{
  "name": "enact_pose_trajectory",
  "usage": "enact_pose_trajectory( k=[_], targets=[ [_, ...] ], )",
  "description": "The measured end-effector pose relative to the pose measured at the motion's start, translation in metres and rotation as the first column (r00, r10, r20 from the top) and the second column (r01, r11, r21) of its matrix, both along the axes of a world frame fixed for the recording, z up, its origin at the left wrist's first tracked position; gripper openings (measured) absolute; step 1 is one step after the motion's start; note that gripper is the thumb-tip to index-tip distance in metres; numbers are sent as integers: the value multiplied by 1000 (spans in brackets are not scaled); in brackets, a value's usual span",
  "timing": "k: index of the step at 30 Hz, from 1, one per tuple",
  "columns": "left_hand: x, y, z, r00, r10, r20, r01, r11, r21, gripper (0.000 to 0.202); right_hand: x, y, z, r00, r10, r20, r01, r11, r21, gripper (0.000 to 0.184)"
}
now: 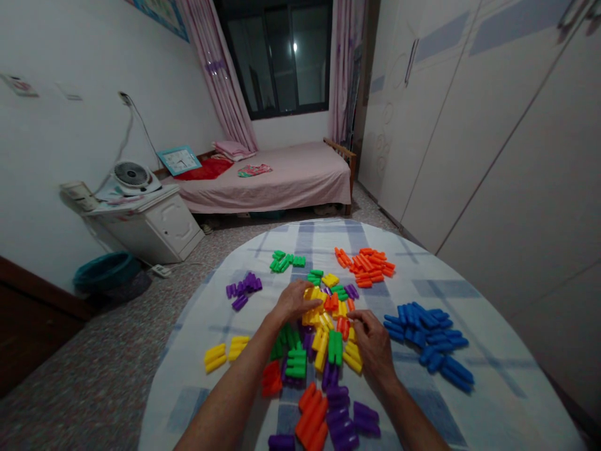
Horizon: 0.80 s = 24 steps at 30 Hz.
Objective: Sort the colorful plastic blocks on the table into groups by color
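Blue-&-white plaid cloth (493,326) covers a round-edged tbl, w/ small ribbed-looking pcs in heaps. Mixed pile (321,346) (yellow, green, orange, purple) sits mid-tbl, btwn & just below the hands. Around it: blue heap (425,332) on R side, orange heap (370,263) at far R of ctr, green heap (284,261) far L of ctr, purple heap (244,285) on L, & two yellow clumps (216,358) L of the L forearm.

Rm: bed (300,181) w/ pink sheet beyond tbl, under a dark window (277,56) w/ pink curtains (225,81); pale wardrobe (507,125) along R wall; white cabinet (169,222) on L w/ fan (132,175) on top; teal bin (106,270) on speckled floor (84,357).

L hand (295,300): arm reaches fwd & inward from bottom L, palm down, fingers bent over yellow pcs at pile's upper L; can't tell if it grips any. R hand (375,341): comes in from bottom R, fingers curled, thumb & index close together at pile's R edge, nr orange & yellow pcs; can't tell if a pc is pinched.
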<state>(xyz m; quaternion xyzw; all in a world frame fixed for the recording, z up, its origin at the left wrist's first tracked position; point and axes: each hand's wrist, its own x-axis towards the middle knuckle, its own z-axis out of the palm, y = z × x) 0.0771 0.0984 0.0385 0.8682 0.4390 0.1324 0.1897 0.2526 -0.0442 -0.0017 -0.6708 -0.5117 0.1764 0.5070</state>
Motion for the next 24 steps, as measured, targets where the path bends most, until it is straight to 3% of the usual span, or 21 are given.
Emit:
enact_pose_trajectory(
  k=[9, 12, 15, 18, 21, 24],
  targets=[
    [13, 12, -3, 994, 103, 40, -95, 983, -158, 34, 0, 0, 2, 1000, 4, -19, -4, 1000, -9, 23],
    [15, 10, -2, 978, 144, 154, -105, 966, -237, 31, 0, 0, 2, 1000, 3, -11, -3, 1000, -6, 24],
    [11, 3, 5, 903, 199, 381, -71, 943, -325, 33, -1, 0, 2, 1000, -5, -11, 5, 1000, -9, 24],
    [-11, -8, 20, 771, 289, 567, -57, 919, -391, 48, -1, -1, 3, 1000, -5, -13, 5, 1000, -17, 23],
    [-53, -22, 36, 710, 406, 575, -238, 907, -346, 57, -1, -1, 3, 1000, 5, -3, -5, 1000, -25, 23],
    [-107, -34, 42, 668, 522, 529, -427, 852, -302, 62, 0, -1, 3, 1000, 14, 7, -14, 1000, -27, 23]
  ],
)
